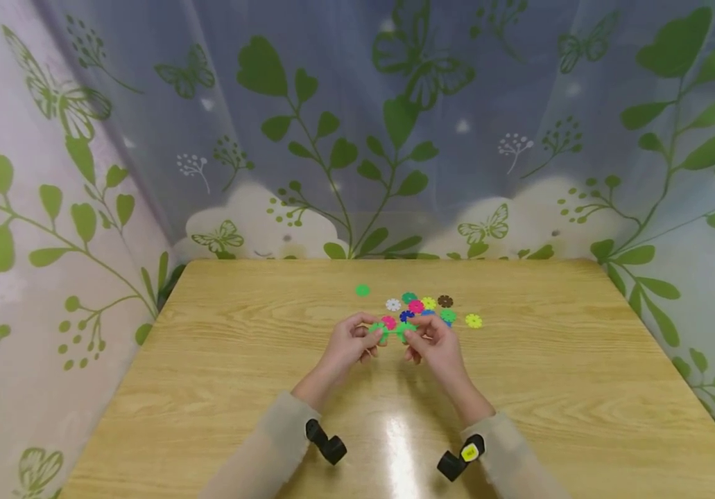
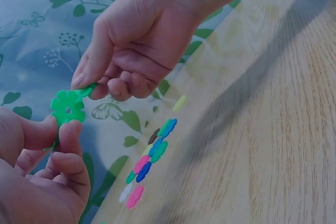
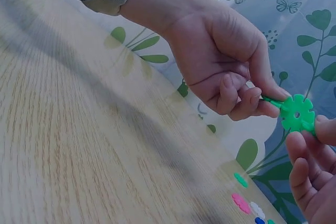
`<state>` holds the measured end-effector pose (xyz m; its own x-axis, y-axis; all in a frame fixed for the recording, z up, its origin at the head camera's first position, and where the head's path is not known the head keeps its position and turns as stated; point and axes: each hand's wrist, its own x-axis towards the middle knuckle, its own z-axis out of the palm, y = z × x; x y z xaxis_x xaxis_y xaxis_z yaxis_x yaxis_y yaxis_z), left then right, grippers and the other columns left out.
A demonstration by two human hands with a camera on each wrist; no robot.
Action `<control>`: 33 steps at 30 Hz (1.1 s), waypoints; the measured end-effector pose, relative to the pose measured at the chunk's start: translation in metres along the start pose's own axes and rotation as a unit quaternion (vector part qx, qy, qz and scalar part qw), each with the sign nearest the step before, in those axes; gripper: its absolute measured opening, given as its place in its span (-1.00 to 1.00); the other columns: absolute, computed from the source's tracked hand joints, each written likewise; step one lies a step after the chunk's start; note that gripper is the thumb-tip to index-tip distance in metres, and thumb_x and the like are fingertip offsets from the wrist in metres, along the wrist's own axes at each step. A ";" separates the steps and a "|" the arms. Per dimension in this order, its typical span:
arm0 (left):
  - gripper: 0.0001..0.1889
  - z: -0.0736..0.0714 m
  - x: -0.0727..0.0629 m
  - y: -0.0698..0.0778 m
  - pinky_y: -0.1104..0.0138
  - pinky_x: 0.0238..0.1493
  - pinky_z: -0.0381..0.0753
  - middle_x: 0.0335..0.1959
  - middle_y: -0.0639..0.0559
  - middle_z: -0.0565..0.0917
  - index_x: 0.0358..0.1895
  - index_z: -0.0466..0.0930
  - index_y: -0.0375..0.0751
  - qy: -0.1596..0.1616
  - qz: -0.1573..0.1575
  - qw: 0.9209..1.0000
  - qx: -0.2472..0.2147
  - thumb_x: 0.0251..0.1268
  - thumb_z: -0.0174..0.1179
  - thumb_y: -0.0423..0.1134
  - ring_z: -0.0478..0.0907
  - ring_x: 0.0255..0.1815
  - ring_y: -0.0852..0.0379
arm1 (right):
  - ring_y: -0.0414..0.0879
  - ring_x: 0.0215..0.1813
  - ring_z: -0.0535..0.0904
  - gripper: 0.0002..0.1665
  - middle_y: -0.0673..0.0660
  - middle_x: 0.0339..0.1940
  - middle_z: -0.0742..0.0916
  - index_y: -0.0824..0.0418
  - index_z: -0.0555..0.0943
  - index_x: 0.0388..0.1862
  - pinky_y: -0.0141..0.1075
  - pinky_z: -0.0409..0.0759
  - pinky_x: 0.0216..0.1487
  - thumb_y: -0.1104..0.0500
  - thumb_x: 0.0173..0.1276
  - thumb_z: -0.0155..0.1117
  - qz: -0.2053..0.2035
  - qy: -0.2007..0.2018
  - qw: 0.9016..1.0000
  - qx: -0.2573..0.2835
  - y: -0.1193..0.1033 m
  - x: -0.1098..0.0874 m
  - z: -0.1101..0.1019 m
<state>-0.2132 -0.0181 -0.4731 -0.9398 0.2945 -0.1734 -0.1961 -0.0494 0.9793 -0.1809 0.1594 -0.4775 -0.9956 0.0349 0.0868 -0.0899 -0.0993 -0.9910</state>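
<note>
Three green snowflake-shaped plastic discs (image 2: 68, 107) appear joined in a row between my hands, above the wooden table. The middle disc (image 3: 297, 113) faces the wrist cameras, while in the head view it shows edge-on. My left hand (image 1: 349, 341) pinches the left-end disc (image 1: 378, 332) between thumb and fingers. At the other end, my right hand (image 1: 440, 346) pinches the right-end disc (image 1: 404, 330) in the same manner. Fingertips hide parts of both end discs. Just beyond the hands, a pink disc (image 1: 388, 322) and a dark blue disc (image 1: 406, 316) lie on the table.
Several loose discs lie on the table (image 1: 257, 360) past the hands, among them white (image 1: 392, 305), brown (image 1: 445, 301) and yellow (image 1: 474, 321). One green disc (image 1: 363, 290) sits apart at the back left. A leaf-patterned curtain (image 1: 357, 138) hangs behind the table's far edge.
</note>
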 end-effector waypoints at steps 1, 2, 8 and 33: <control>-0.73 -0.001 0.000 0.000 0.42 -0.64 0.34 -0.50 -0.05 0.64 -0.01 0.50 -0.35 -0.004 0.001 1.000 0.000 0.27 0.19 -0.33 0.45 -0.63 0.20 | -0.06 -0.62 0.56 -0.71 0.25 -0.48 0.57 0.48 0.44 -0.06 -0.44 0.50 -0.62 0.44 0.25 0.20 -0.001 -0.001 1.000 0.001 0.000 0.000 0.000; -0.71 -0.002 -0.001 0.000 0.43 -0.64 0.35 -0.48 -0.06 0.64 0.01 0.49 -0.36 -0.008 0.001 1.000 0.000 0.27 0.19 -0.32 0.47 -0.62 0.20 | -0.06 -0.62 0.56 -0.71 0.25 -0.48 0.57 0.47 0.44 -0.05 -0.44 0.50 -0.62 0.43 0.25 0.20 -0.003 -0.002 1.000 0.003 0.000 -0.001 0.000; -0.71 -0.002 -0.004 0.000 0.44 -0.61 0.42 -0.44 -0.06 0.66 -0.02 0.52 -0.35 -0.018 0.003 1.000 0.001 0.27 0.20 -0.25 0.54 -0.56 0.17 | -0.08 -0.63 0.55 -0.70 0.22 -0.50 0.57 0.48 0.45 -0.04 -0.44 0.49 -0.63 0.44 0.25 0.20 -0.014 -0.001 1.000 0.007 -0.002 -0.002 0.000; -0.54 0.010 -0.007 -0.002 0.35 -0.51 0.59 -0.23 -0.14 0.67 0.05 0.46 -0.19 -0.075 -0.007 0.996 0.045 0.19 0.25 0.01 0.64 -0.40 0.05 | -0.14 -0.60 0.49 -0.73 0.15 -0.52 0.59 0.42 0.48 -0.08 -0.46 0.49 -0.59 0.42 0.23 0.23 0.012 -0.014 1.000 -0.016 0.006 -0.006 0.002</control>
<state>-0.2039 -0.0103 -0.4726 -0.8832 0.4347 -0.1761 -0.1770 0.0389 0.9834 -0.1750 0.1563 -0.4834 -0.9979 0.0046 0.0645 -0.0646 -0.0687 -0.9955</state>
